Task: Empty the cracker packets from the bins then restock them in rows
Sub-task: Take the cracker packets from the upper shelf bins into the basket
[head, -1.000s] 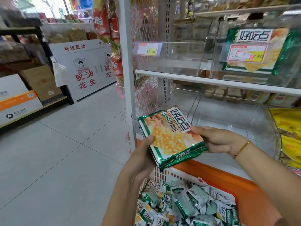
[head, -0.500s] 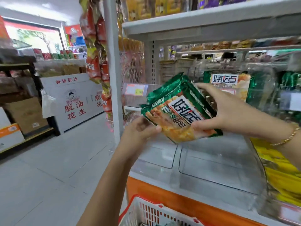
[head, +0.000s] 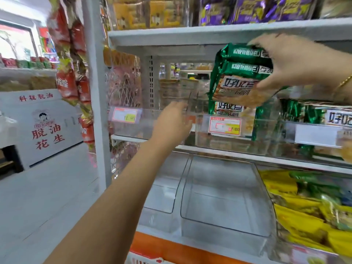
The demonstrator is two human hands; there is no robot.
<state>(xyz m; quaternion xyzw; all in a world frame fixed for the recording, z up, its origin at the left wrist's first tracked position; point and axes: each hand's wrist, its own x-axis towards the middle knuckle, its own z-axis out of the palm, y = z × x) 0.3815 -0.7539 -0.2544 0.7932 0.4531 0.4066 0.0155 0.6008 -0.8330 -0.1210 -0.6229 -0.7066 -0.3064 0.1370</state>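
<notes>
shop shelving of white metal fills the view, with a pale floor off to the left. on the middle shelf sits a clear bin with an orange price tag on its front, and everything else is placed from it.

just above the bin's open top is the right hand, its arm entering from the right edge, palm down, with a gold bracelet at the wrist. its fingers curl over the top edges and its thumb presses the printed face of a small stack of green cracker packets, which it holds tilted. inside the bin, behind the tag, another packet of the same kind stands upright.

just left of the bin, the left hand ends a long outstretched forearm that rises from the lower left. its fingers point forward, loosely spread, with nothing in them — blur hides whether they touch the bin's left wall.

below the bin, lower clear bins sit on the next shelf, with yellow packets below and to the right. above the bin, purple packets line the top shelf. far left of the bin, red packets hang in a strip.
</notes>
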